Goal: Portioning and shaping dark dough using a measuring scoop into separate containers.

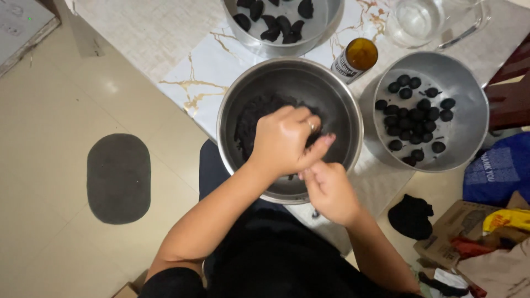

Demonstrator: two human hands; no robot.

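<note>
While both hands work over the steel bowl (342,118) of dark mixture (255,116), the left hand (284,140) pinches its grip closed on some. The right hand (330,190), at 5 o'clock, curls closed; contents cannot be determined.

A white marble-patterned mat (215,66) with gold veins lies on the pale floor (49,110). On it, under the fingers (301,118), stands a steel bowl (234,110); beyond the fingertips a second bowl (331,16), to their right a third (469,99), an amber bottle (354,59) between.
</note>
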